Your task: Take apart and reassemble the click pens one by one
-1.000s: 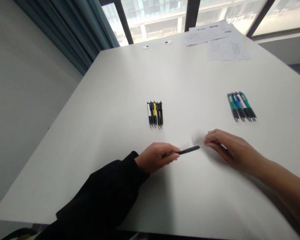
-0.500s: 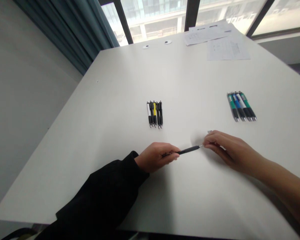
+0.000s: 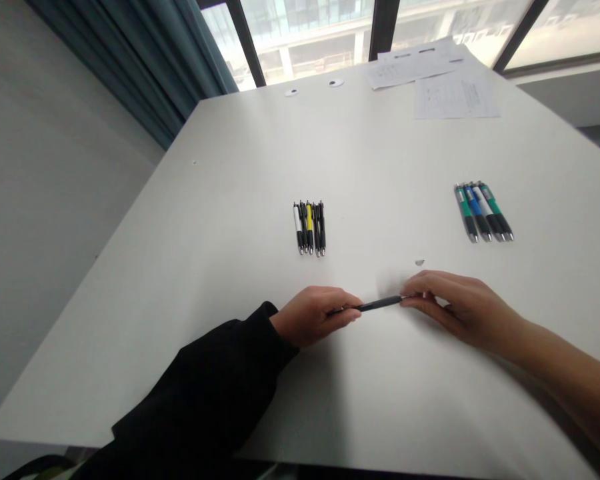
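My left hand (image 3: pixel 313 317), in a black sleeve, grips the rear end of a black ballpoint pen (image 3: pixel 380 304) that lies almost level above the white table (image 3: pixel 180 267). My right hand (image 3: pixel 455 307) pinches the pen's front end, hiding its tip. A small grey metal piece (image 3: pixel 419 263) lies on the table just beyond my right fingers. Several black pens with white and yellow barrels (image 3: pixel 309 229) lie side by side ahead of my hands. Several green, blue and white pens (image 3: pixel 484 213) lie further right.
Printed paper sheets (image 3: pixel 455 97) lie at the far end of the table, next to two small white discs (image 3: pixel 335 83). The table's left edge (image 3: pixel 105 280) runs towards a grey wall. Dark curtains and large windows stand beyond.
My right fingers have closed around the pen's front end, and the pen now sits further into that hand. The small grey metal piece now shows fully beyond my right hand.
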Tool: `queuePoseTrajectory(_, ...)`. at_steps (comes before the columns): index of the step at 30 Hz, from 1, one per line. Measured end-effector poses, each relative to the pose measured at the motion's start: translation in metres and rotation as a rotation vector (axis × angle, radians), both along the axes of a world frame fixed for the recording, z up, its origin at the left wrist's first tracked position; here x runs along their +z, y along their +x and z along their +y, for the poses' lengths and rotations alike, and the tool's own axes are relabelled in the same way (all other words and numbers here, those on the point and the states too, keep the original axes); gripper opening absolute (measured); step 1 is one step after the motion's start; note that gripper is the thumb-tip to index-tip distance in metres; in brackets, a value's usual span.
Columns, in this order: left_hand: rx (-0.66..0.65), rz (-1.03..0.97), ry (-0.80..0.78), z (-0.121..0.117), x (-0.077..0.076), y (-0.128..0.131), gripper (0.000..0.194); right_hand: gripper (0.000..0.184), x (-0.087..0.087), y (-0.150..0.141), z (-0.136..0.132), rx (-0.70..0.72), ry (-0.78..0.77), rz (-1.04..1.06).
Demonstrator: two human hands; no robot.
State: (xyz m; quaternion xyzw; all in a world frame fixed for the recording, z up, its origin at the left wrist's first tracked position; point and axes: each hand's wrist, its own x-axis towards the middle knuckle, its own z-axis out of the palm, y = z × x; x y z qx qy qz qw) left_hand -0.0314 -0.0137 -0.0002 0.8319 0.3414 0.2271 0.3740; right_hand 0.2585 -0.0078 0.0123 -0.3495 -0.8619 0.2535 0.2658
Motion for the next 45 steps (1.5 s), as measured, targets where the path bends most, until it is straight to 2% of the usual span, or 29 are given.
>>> queuePoseTrajectory(9,-0.011,-0.018,-0.024,0.0,-0.001,-0.001,0.024,0.024,-0.002,0.002,-0.002,0.001,-0.153,0.072)
queuePoseTrajectory(15,-0.006,-0.031,-0.029,0.0,-0.001,-0.001,0.022,0.004,0.003,0.005,-0.002,0.016,-0.174,0.025)
queuePoseTrajectory(18,-0.003,-0.04,-0.027,0.0,-0.001,-0.001,0.022,0.004,0.002,0.005,-0.003,0.037,-0.188,0.026)
queuePoseTrajectory(26,0.011,-0.023,-0.039,0.0,0.001,-0.001,0.022,0.012,0.001,0.004,-0.001,-0.002,-0.066,-0.027)
queuePoseTrajectory(29,0.008,-0.015,-0.04,0.0,0.0,-0.001,0.022,0.019,0.004,0.007,0.002,-0.061,-0.026,-0.028)
queuePoseTrajectory(31,0.012,-0.011,-0.043,0.0,0.0,-0.001,0.023,0.027,0.003,0.011,0.006,-0.17,0.022,-0.04)
queuePoseTrajectory(33,0.014,-0.017,-0.041,0.0,-0.001,-0.001,0.022,0.033,-0.001,0.015,0.012,-0.281,0.072,-0.076)
queuePoseTrajectory(35,0.017,-0.025,-0.036,0.0,-0.001,-0.001,0.022,0.033,-0.007,0.018,0.017,-0.315,0.078,-0.124)
queuePoseTrajectory(37,0.016,-0.031,-0.031,0.0,0.0,-0.001,0.021,0.023,-0.011,0.02,0.02,-0.282,0.054,-0.152)
queuePoseTrajectory(40,0.02,-0.032,-0.028,0.0,0.0,0.0,0.021,0.021,-0.01,0.019,0.021,-0.228,-0.018,-0.102)
queuePoseTrajectory(45,0.037,-0.027,-0.035,-0.001,-0.001,0.0,0.022,0.024,0.004,0.008,0.011,-0.178,-0.374,0.187)
